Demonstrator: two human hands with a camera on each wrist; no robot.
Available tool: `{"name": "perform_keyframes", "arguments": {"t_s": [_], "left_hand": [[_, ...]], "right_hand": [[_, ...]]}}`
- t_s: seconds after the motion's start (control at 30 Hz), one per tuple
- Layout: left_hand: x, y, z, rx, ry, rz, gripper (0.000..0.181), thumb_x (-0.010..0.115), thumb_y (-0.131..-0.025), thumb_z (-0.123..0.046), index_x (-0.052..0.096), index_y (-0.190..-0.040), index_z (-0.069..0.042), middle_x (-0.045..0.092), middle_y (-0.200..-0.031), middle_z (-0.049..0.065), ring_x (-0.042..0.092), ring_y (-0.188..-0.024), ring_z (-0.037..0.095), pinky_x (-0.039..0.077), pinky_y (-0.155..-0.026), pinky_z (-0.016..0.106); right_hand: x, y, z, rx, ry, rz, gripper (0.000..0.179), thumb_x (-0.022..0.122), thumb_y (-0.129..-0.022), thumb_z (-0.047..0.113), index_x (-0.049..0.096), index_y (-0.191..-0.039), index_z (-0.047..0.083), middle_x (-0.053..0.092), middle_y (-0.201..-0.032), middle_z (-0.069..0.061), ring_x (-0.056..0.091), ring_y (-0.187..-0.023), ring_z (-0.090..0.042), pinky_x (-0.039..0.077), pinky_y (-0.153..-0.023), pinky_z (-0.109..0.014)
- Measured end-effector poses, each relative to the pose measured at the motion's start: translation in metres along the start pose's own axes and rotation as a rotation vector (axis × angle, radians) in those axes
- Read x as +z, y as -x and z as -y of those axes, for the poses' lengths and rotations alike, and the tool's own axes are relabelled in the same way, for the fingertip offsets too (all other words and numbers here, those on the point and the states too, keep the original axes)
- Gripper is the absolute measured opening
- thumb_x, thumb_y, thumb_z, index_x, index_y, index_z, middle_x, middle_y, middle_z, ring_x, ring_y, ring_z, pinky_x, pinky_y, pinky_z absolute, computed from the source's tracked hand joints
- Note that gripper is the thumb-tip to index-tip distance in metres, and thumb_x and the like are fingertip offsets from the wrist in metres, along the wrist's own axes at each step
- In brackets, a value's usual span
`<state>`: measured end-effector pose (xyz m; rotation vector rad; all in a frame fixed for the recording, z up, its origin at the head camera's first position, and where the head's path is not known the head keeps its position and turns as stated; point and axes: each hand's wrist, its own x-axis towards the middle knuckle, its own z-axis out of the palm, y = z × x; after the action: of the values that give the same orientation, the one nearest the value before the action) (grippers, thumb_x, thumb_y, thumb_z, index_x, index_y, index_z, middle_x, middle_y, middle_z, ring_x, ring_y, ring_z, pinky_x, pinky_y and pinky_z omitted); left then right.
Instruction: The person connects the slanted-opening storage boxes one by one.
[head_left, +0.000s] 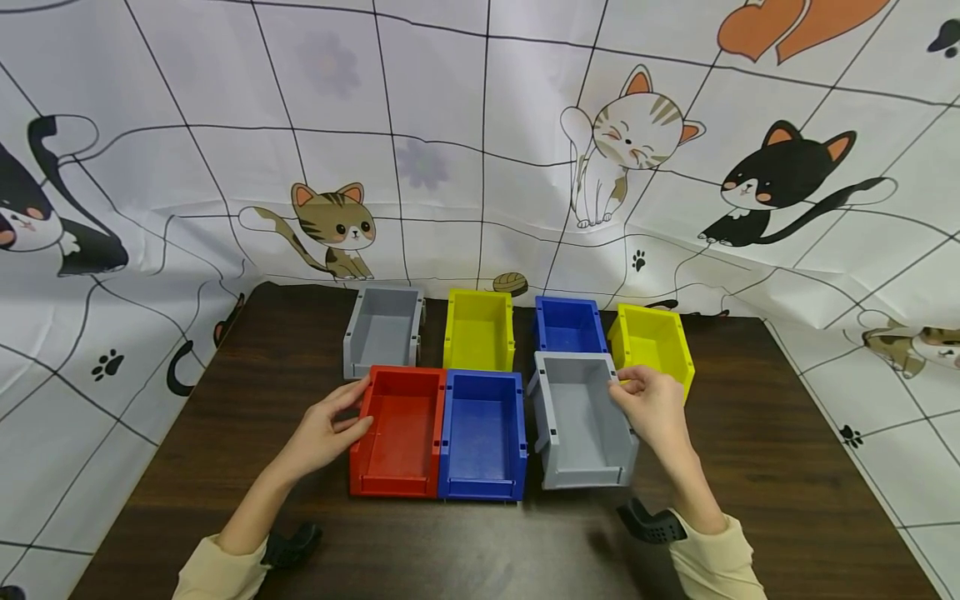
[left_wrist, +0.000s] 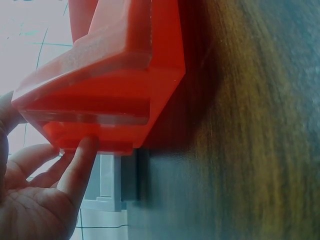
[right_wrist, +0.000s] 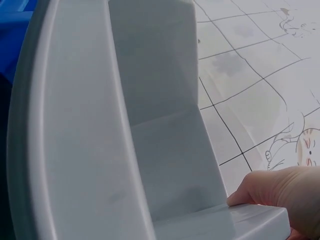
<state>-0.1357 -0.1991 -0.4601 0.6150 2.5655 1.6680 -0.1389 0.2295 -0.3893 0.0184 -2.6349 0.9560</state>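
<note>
My left hand holds the left side of a red bin, thumb at the rim. In the left wrist view its fingers lie against the outer wall, under the lip. The red bin stands side by side with a blue bin. With the right hand I pinch the right rim of a grey bin, which is tilted beside the blue one, a gap between them. The right wrist view shows the thumb over that grey rim.
Behind stands a row of bins: a grey one, a yellow one, a second blue one and another yellow one. All are on a dark wooden table. A cat-printed cloth hangs at the back.
</note>
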Motion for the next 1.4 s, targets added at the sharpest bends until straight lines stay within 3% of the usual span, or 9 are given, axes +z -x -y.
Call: {"name": "perform_keyframes", "arguments": {"t_s": [0.23, 0.77, 1.07, 1.27, 1.4], "left_hand": [[0.000, 0.000, -0.001, 0.004, -0.005, -0.004, 0.060, 0.063, -0.084, 0.005, 0.036, -0.138, 0.010, 0.040, -0.136, 0.030, 0.044, -0.119, 0.045, 0.050, -0.083, 0.044], [0.001, 0.001, 0.000, 0.006, -0.005, -0.003, 0.061, 0.063, -0.084, 0.006, 0.036, -0.138, 0.010, 0.039, -0.136, 0.031, 0.044, -0.119, 0.046, 0.050, -0.083, 0.045], [0.000, 0.000, -0.001, 0.001, -0.005, -0.005, 0.061, 0.064, -0.084, 0.006, 0.036, -0.138, 0.010, 0.040, -0.135, 0.031, 0.045, -0.118, 0.047, 0.050, -0.082, 0.045], [-0.001, 0.000, 0.000, -0.017, 0.000, 0.002, 0.062, 0.064, -0.084, 0.005, 0.036, -0.139, 0.009, 0.040, -0.137, 0.030, 0.044, -0.119, 0.047, 0.049, -0.083, 0.045], [-0.001, 0.000, -0.001, -0.023, -0.003, 0.001, 0.062, 0.064, -0.084, 0.006, 0.036, -0.139, 0.009, 0.040, -0.136, 0.030, 0.045, -0.119, 0.047, 0.050, -0.083, 0.045]], "right_hand": [[0.003, -0.001, 0.005, 0.039, -0.005, 0.014, 0.013, 0.071, -0.077, 0.002, 0.068, -0.082, -0.008, 0.066, -0.066, -0.018, 0.061, -0.056, -0.025, 0.044, -0.046, -0.017], [0.008, 0.002, 0.007, 0.103, 0.026, 0.054, 0.013, 0.067, -0.077, 0.004, 0.067, -0.082, -0.008, 0.065, -0.065, -0.015, 0.058, -0.053, -0.020, 0.046, -0.046, -0.020], [0.012, 0.001, 0.006, 0.048, 0.029, 0.036, 0.010, 0.068, -0.075, 0.002, 0.066, -0.078, -0.007, 0.061, -0.058, -0.010, 0.050, -0.046, -0.014, 0.040, -0.041, -0.020], [0.013, 0.001, 0.003, 0.047, 0.036, 0.053, 0.010, 0.068, -0.077, 0.003, 0.066, -0.079, -0.006, 0.062, -0.060, -0.011, 0.053, -0.048, -0.018, 0.043, -0.043, -0.021], [0.014, 0.005, 0.004, -0.019, 0.096, -0.035, 0.016, 0.071, -0.079, 0.009, 0.067, -0.085, -0.006, 0.065, -0.065, -0.014, 0.056, -0.050, -0.022, 0.045, -0.043, -0.027]]}}
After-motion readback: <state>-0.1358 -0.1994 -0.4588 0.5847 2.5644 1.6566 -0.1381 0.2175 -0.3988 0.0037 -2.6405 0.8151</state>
